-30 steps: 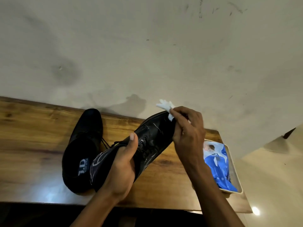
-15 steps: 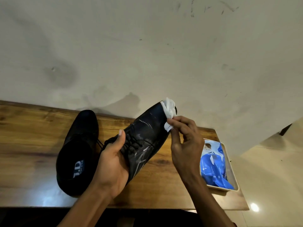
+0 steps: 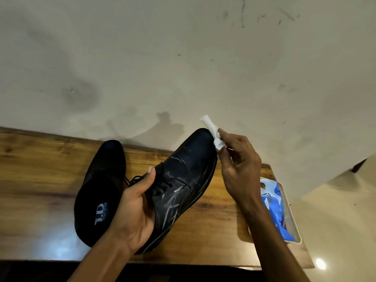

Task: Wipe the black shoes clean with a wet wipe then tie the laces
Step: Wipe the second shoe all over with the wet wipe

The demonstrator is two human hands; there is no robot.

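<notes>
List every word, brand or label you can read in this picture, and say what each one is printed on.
"I.D": large pale letters on the insole of the black shoe lying on the table.
"SPORT STYLE": small print beside those letters on the same insole; partly blurred, so this reading is uncertain.
"mee": only the start of a word shows on the blue wet wipe pack; the rest is cut off by the tray.
The held shoe shows no lettering.
</notes>
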